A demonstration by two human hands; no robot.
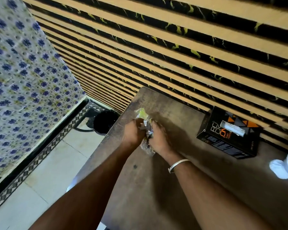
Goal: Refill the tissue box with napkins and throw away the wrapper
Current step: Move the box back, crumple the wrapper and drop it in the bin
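A crumpled clear plastic wrapper point(144, 117) with a yellow-green patch is squeezed between both my hands above the brown table point(156, 188). My left hand point(134, 132) grips its left side and my right hand point(158, 138), with a silver bangle on the wrist, grips its right side. The black and orange tissue box point(229, 138) stands at the table's far right against the wall, with white napkins showing in its top slot.
A black bin point(105, 122) stands on the tiled floor just left of the table's far corner. A white object point(284, 165) lies at the table's right edge. A blue-flowered cloth point(23, 80) covers furniture on the left. A striped wall runs behind the table.
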